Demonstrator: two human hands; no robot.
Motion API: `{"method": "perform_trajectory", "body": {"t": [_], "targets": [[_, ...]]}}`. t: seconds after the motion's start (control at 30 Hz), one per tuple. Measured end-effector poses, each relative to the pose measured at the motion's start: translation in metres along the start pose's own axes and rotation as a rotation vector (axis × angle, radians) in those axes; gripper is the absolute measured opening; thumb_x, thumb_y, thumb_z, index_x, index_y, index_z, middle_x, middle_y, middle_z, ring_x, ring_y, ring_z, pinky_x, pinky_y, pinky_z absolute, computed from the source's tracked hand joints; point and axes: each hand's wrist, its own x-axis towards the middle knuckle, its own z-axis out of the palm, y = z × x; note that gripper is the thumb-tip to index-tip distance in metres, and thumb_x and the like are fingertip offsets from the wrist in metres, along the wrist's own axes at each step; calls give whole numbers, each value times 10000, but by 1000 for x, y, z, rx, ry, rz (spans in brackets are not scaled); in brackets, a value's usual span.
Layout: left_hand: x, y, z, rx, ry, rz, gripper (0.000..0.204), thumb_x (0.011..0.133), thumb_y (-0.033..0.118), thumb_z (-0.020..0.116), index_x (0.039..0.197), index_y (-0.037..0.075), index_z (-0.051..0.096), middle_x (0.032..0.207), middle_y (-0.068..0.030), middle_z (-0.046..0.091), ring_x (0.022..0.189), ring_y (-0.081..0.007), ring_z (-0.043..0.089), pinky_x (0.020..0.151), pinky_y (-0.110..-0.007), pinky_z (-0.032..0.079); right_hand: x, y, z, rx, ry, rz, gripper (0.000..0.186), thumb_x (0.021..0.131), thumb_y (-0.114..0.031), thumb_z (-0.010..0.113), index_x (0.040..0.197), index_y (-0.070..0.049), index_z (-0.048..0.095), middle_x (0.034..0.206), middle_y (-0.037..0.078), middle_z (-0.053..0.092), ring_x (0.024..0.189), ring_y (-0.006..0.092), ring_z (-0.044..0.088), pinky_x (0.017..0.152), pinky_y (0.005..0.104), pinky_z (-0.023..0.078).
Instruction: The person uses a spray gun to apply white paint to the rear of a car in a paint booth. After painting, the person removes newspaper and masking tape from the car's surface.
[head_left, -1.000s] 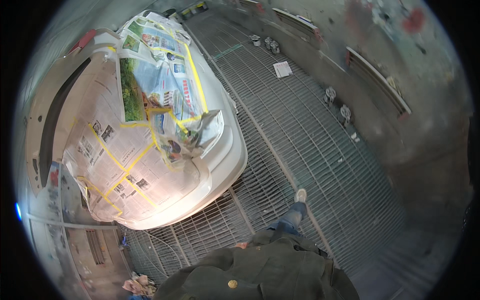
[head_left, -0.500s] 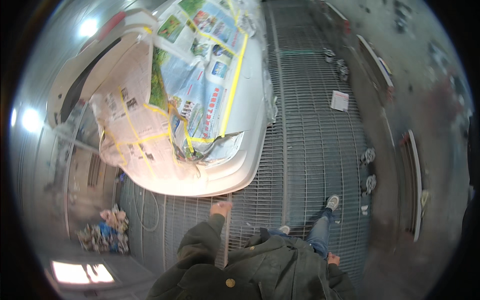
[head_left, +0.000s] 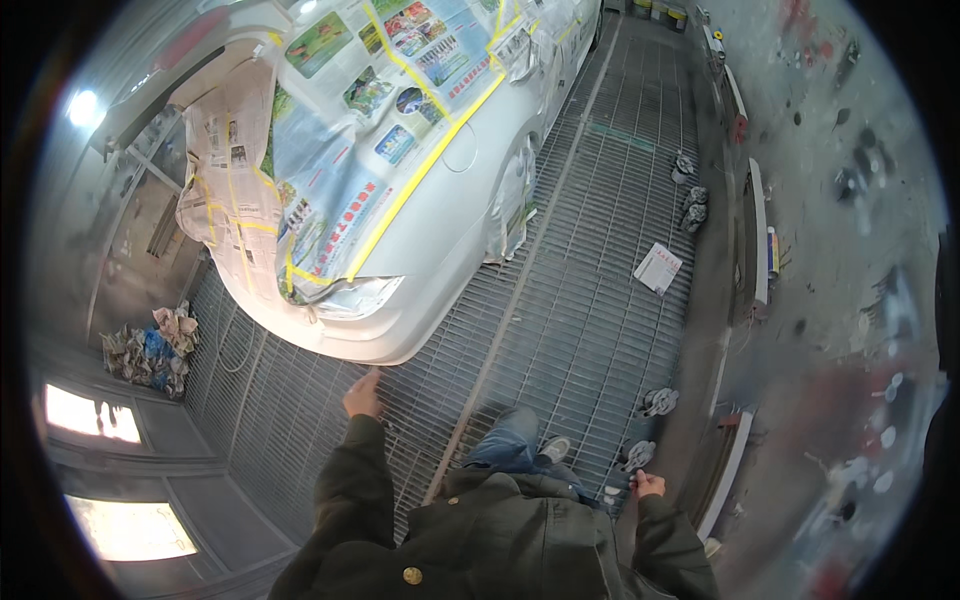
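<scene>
A white car [head_left: 440, 225] with its front corner nearest me is masked with newspaper sheets [head_left: 330, 165] and yellow tape [head_left: 425, 185]. My left hand [head_left: 362, 394] is held out in front of me, just short of the bumper [head_left: 370, 345] in the picture, fingers reaching forward with nothing seen in them. Whether it touches the bumper is hard to tell, but a small gap seems to show. Low at my right side, my right hand [head_left: 649, 485] has its fingers curled closed; anything inside is too small to name. A foil-like cover [head_left: 512, 205] hangs over the front wheel.
Metal floor grating [head_left: 560, 320] runs along the car. A white printed sheet [head_left: 657, 268] and several crumpled grey wads [head_left: 660, 402] lie near the right wall. Long pale strips [head_left: 755, 235] lean along that wall. A pile of crumpled paper [head_left: 150, 350] sits at the left.
My view has turned and shifted toward the right, so the car sits further up and left. My left hand has moved left with its arm stretched forward; my right hand has risen slightly.
</scene>
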Motion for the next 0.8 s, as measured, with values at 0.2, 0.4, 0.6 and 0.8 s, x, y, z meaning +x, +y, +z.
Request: {"method": "perform_trajectory", "body": {"t": [0.2,0.4,0.6,0.8], "targets": [[-12,41,55,-53,194,-13,375,822,217,790,1030,-85,714,986,-182,707,745,-201,646,525,-314,461,64,-118,13,62,-171,-73,345,942,-260,689,811,58,714,693,104,699,578,159,644,555,340,529],[65,29,80,-84,459,137,395,813,233,786,1066,-65,731,1022,-169,732,895,-236,699,785,-346,542,170,-192,27,-56,-399,-229,388,946,-295,677,812,69,702,687,111,685,533,176,605,478,343,464],[95,54,116,43,648,164,356,806,274,786,1026,-4,761,954,-170,749,881,-228,704,830,-350,537,238,-292,-21,-238,-450,-262,400,952,-288,661,818,87,698,694,119,687,528,201,608,480,365,484],[150,52,110,64,845,-13,452,769,323,825,994,-61,742,878,-167,734,769,-220,688,708,-355,527,243,-417,-53,-832,-483,-289,436,984,-292,592,853,108,705,729,176,706,558,220,638,541,394,527]]}}
